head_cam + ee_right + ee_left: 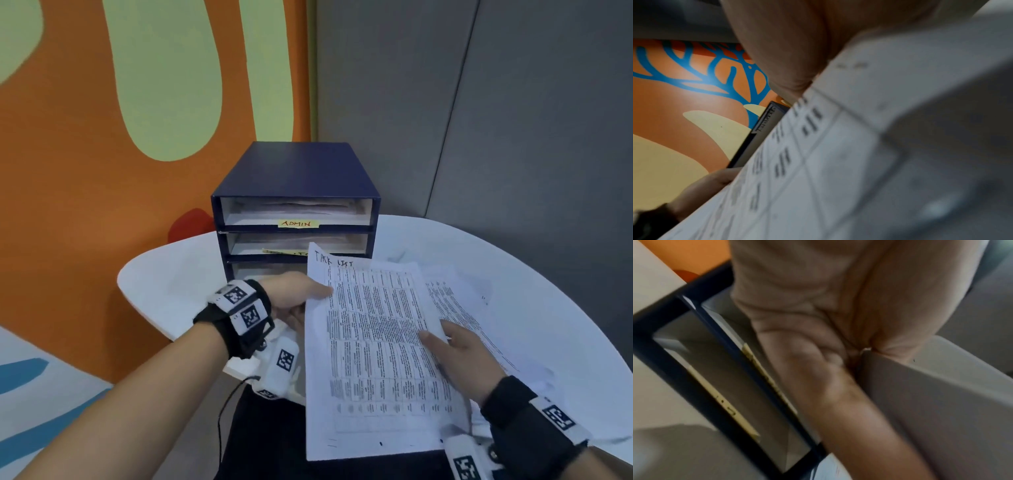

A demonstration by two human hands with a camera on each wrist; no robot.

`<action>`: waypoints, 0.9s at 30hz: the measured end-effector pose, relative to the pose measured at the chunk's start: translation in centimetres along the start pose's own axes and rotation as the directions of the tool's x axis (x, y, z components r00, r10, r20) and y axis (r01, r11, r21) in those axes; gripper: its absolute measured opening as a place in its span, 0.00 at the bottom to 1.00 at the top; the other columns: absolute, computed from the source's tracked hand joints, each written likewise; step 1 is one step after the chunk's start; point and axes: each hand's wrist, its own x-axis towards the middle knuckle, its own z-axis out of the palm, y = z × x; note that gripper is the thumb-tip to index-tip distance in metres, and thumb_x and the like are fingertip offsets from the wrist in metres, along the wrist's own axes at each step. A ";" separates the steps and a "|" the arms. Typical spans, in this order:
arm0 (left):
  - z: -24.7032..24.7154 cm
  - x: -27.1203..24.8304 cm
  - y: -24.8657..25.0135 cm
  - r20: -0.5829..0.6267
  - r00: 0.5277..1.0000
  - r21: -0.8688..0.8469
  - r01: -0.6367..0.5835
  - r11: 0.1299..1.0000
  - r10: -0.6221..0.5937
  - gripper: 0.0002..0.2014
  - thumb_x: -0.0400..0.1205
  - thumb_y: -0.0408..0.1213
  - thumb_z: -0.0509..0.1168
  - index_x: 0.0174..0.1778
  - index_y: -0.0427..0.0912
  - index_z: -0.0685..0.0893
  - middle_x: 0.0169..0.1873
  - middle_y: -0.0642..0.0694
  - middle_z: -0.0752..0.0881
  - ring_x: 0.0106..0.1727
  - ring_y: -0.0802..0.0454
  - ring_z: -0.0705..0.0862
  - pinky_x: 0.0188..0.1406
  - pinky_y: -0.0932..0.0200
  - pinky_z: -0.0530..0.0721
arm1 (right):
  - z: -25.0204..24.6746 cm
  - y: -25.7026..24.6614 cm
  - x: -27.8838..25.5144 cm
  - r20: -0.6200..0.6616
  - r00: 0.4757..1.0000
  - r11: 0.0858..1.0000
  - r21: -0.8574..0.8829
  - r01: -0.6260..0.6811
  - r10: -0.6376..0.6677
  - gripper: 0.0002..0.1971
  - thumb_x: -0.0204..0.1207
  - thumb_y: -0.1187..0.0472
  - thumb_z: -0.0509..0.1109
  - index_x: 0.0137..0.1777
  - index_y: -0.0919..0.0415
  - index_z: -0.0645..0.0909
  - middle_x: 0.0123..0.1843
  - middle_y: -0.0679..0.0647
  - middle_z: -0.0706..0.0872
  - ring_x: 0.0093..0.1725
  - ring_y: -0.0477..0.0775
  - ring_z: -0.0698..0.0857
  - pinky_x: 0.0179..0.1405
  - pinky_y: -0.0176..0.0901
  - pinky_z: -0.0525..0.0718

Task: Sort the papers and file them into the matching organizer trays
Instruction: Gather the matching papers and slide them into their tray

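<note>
A printed sheet headed "TASK LIST" (pixel 373 346) is held up in front of me, tilted, over the table's near edge. My left hand (pixel 301 298) pinches its left edge, thumb on top; in the left wrist view the paper edge (pixel 920 394) sits in that hand (pixel 838 340). My right hand (pixel 448 346) grips the right edge, thumb on the print; the sheet (pixel 818 162) fills the right wrist view under that hand (pixel 789 65). Behind stands a dark blue organizer (pixel 294 192) with three trays; the top one is labelled ADMIN (pixel 297 223) and holds papers.
More printed papers (pixel 459 298) lie spread on the round white table (pixel 178 284) to the right of the organizer. The middle tray's yellow label (pixel 284 252) is partly hidden by the sheet. An orange patterned wall stands on the left, grey panels on the right.
</note>
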 end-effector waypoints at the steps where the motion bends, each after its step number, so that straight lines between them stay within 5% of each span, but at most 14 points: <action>1: -1.0 -0.3 0.2 0.002 1.000 -0.020 -0.006 1.000 0.006 0.21 0.86 0.45 0.62 0.66 0.31 0.82 0.53 0.32 0.87 0.42 0.42 0.84 0.36 0.56 0.88 | 0.4 -0.3 0.0 0.014 1.000 1.000 0.024 -0.009 0.009 0.08 0.83 0.57 0.65 0.50 0.60 0.84 0.24 0.49 0.77 0.18 0.42 0.69 0.18 0.30 0.68; 4: -3.7 -0.9 0.0 -0.028 0.999 -0.126 0.012 0.992 -0.016 0.23 0.81 0.43 0.68 0.67 0.31 0.82 0.61 0.31 0.86 0.52 0.39 0.85 0.53 0.48 0.86 | 1.8 -2.1 0.1 0.089 0.996 0.998 0.064 0.023 -0.029 0.12 0.81 0.53 0.67 0.52 0.61 0.85 0.33 0.67 0.78 0.26 0.54 0.74 0.28 0.42 0.71; 6: -5.2 -1.3 -0.6 -0.030 0.999 -0.176 0.036 0.984 -0.042 0.21 0.83 0.41 0.67 0.66 0.30 0.83 0.60 0.33 0.87 0.50 0.40 0.88 0.52 0.50 0.86 | 2.7 -3.9 0.4 0.114 0.992 0.998 0.040 0.056 -0.060 0.10 0.82 0.55 0.67 0.54 0.57 0.87 0.36 0.74 0.82 0.27 0.59 0.77 0.25 0.43 0.74; 8: -6.8 -1.7 -1.3 -0.035 0.998 -0.226 0.040 0.973 -0.050 0.20 0.84 0.41 0.66 0.65 0.30 0.84 0.60 0.33 0.87 0.47 0.40 0.89 0.53 0.49 0.86 | 3.8 -5.6 1.1 0.119 0.990 0.996 0.058 0.064 -0.071 0.10 0.83 0.58 0.65 0.56 0.57 0.87 0.43 0.68 0.90 0.33 0.61 0.84 0.26 0.41 0.79; 12: -9.7 -2.7 -1.9 -0.115 0.992 -0.269 0.022 0.963 -0.054 0.20 0.84 0.42 0.65 0.62 0.28 0.86 0.57 0.31 0.88 0.41 0.40 0.90 0.45 0.52 0.88 | 5.8 -7.8 3.0 0.144 0.987 0.997 0.046 0.065 -0.071 0.10 0.82 0.55 0.66 0.52 0.56 0.88 0.52 0.68 0.89 0.43 0.72 0.87 0.46 0.64 0.87; 14: -10.9 -2.9 -2.4 -0.170 0.984 -0.314 -0.012 0.949 -0.044 0.23 0.82 0.44 0.67 0.64 0.28 0.85 0.58 0.30 0.87 0.40 0.40 0.89 0.43 0.53 0.87 | 6.6 -8.7 4.0 0.126 0.991 0.999 0.037 0.040 -0.044 0.11 0.82 0.55 0.66 0.51 0.59 0.87 0.48 0.73 0.86 0.32 0.65 0.82 0.29 0.46 0.84; 17: -12.1 -2.7 -3.4 -0.147 0.989 -0.341 -0.027 0.940 -0.025 0.33 0.69 0.51 0.79 0.59 0.26 0.86 0.44 0.33 0.88 0.36 0.41 0.85 0.33 0.55 0.80 | 7.4 -9.7 5.7 0.041 0.999 0.997 0.071 0.008 -0.011 0.20 0.82 0.55 0.65 0.52 0.77 0.78 0.36 0.72 0.80 0.30 0.54 0.75 0.26 0.37 0.73; 21: -11.8 -3.4 -3.4 -0.065 0.998 -0.248 -0.038 0.968 0.022 0.22 0.76 0.44 0.72 0.56 0.28 0.88 0.48 0.30 0.90 0.38 0.41 0.89 0.31 0.59 0.86 | 7.5 -11.1 7.5 -0.050 0.994 0.984 0.157 -0.089 0.098 0.11 0.83 0.54 0.64 0.41 0.59 0.75 0.19 0.48 0.73 0.16 0.44 0.72 0.18 0.31 0.70; 23: -11.8 -2.9 -3.3 -0.130 0.991 -0.199 -0.042 0.979 0.017 0.28 0.75 0.47 0.74 0.55 0.21 0.85 0.37 0.33 0.86 0.24 0.44 0.83 0.20 0.62 0.77 | 7.5 -11.5 7.6 -0.003 0.982 0.957 0.228 -0.181 0.187 0.09 0.80 0.51 0.68 0.48 0.58 0.78 0.32 0.50 0.84 0.26 0.48 0.81 0.26 0.36 0.78; 25: -11.5 -2.4 -3.2 -0.250 0.968 -0.230 -0.083 0.970 0.023 0.22 0.77 0.47 0.73 0.46 0.25 0.84 0.26 0.39 0.81 0.15 0.50 0.75 0.12 0.67 0.69 | 7.5 -11.4 7.2 0.099 0.958 0.922 0.260 -0.286 0.269 0.14 0.78 0.51 0.70 0.58 0.58 0.80 0.50 0.51 0.89 0.30 0.50 0.86 0.29 0.38 0.77; 27: -10.8 -1.5 -3.0 -0.299 0.954 -0.376 -0.145 0.915 0.028 0.15 0.82 0.41 0.68 0.47 0.29 0.84 0.29 0.40 0.88 0.20 0.51 0.82 0.15 0.65 0.79 | 7.6 -11.0 6.8 0.146 0.946 0.919 0.235 -0.316 0.288 0.13 0.78 0.55 0.70 0.59 0.60 0.79 0.46 0.53 0.93 0.22 0.47 0.81 0.24 0.36 0.69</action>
